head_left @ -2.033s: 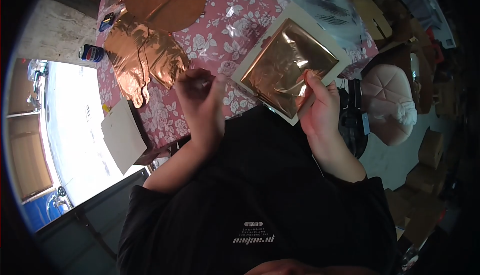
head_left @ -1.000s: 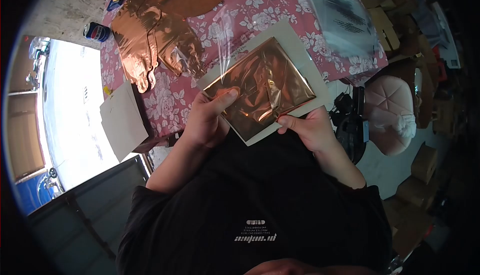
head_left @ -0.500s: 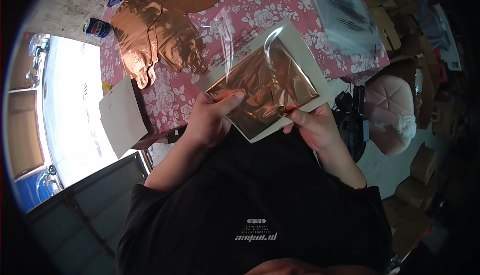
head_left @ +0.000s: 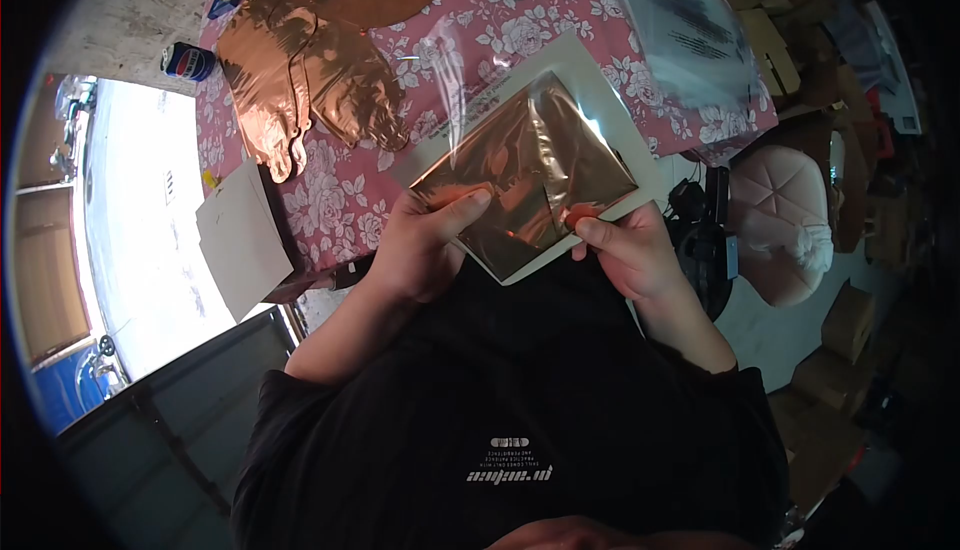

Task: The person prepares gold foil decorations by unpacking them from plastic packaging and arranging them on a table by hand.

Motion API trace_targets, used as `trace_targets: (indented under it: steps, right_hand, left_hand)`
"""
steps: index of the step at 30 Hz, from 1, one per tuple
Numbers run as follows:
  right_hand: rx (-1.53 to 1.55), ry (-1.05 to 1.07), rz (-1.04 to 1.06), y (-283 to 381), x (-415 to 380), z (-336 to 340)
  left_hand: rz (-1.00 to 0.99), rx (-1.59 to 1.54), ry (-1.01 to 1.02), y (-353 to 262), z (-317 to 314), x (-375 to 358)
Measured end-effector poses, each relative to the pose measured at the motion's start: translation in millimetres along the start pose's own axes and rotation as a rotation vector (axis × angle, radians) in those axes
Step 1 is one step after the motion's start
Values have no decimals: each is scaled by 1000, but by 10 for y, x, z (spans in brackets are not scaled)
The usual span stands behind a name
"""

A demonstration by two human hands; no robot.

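A folded copper-coloured foil sheet lies on a white card, with clear plastic film over it. My left hand is closed on the lower left edge, its thumb on top of the foil. On the lower right edge, my right hand pinches the packet between thumb and fingers. The fingers under the card are mostly hidden. The packet is held tilted in front of my black shirt, over the near edge of the table.
A flowered pink tablecloth covers the table. Unfolded copper foil balloons lie at its left, a clear plastic bag at its right. A soda can stands beside the table's left edge. A pink chair is at right.
The clear film over the foil has flattened; its raised curl at the upper right has gone down. Both hands keep their grip on the packet, and my right thumb has shifted slightly.
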State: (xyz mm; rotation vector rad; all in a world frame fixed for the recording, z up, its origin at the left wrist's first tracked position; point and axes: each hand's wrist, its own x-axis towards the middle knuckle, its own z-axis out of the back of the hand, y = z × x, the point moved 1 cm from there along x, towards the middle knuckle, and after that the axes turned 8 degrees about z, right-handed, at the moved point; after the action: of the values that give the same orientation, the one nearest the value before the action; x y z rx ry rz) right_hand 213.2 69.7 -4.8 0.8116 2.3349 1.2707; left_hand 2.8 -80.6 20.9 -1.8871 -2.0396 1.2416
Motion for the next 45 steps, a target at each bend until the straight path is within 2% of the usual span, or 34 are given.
trace_targets:
  steps: [4,10,12,13,15,17,19,21,23,24,27,30,33,35,39,40,42,45]
  right_hand:
    - [-91,12,-34,104,6,41]
    - [-149,-59,8,-27,-21,0]
    - [74,-26,54,-31,-7,56]
    - [75,-27,56,19,12,112]
    - [189,45,11,196,64,220]
    - [163,-14,41,311,109,272]
    - [26,117,39,383,110,405]
    - [-70,158,66,378,135,472]
    - [163,111,-11,401,162,462]
    - [160,108,-9,433,176,444]
    - [53,91,-31,467,216,407]
    - [25,-22,-60,406,233,407]
    - [-23,-94,-61,372,236,324]
    - [-116,-215,-62,365,223,292]
    - [-133,-245,3,423,238,235]
    - [-147,-209,-3,442,222,283]
    - [-160,-171,-7,449,219,291]
    - [-231,-191,8,444,211,251]
  left_hand:
    - [0,20,29,-25,-55,-22]
    - [77,-49,-34,10,-17,-14]
    - [81,-70,-92,42,84,19]
    - [81,-67,-91,50,187,35]
    - [69,-114,54,15,306,52]
    - [50,-39,21,30,240,15]
    - [31,35,-15,12,155,-26]
    - [10,47,2,5,120,-37]
    - [8,65,3,34,186,-13]
    - [5,83,0,52,232,0]
    - [61,80,-47,61,312,3]
    - [-38,122,19,52,156,-25]
    - [-49,124,21,52,113,-11]
    - [-8,115,-28,53,128,-15]
    - [133,92,-73,-17,171,-32]
    - [132,92,-74,4,163,-27]
    - [-18,118,-19,51,113,-2]
    - [88,-4,-5,29,39,13]
